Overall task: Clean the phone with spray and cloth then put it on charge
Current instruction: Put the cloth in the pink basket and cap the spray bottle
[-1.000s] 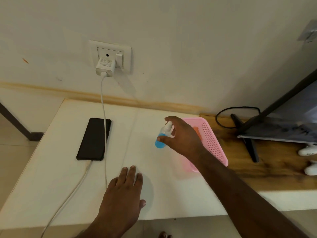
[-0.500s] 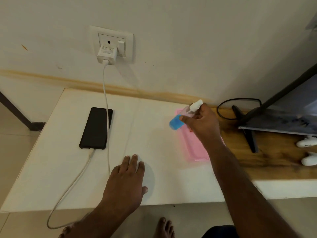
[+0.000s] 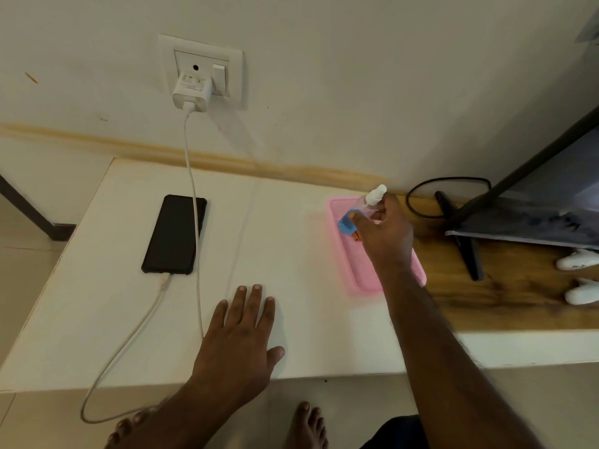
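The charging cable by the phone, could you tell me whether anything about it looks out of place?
Yes. The white cable lies across the phone and a slack loop hangs off the table's front edge near the person's feet, where it could snag. Nothing looks spilled or damaged.

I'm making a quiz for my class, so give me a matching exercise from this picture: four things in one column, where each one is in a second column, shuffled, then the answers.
Things
1. phone
2. spray bottle
3. charger plug
4. left hand

Places
A. in the wall socket
B. held by the right hand over the pink basket
C. lying screen up on the white table, cable plugged into its near end
D. flat on the table near the front edge, holding nothing

Pairs: 1-C, 2-B, 3-A, 4-D
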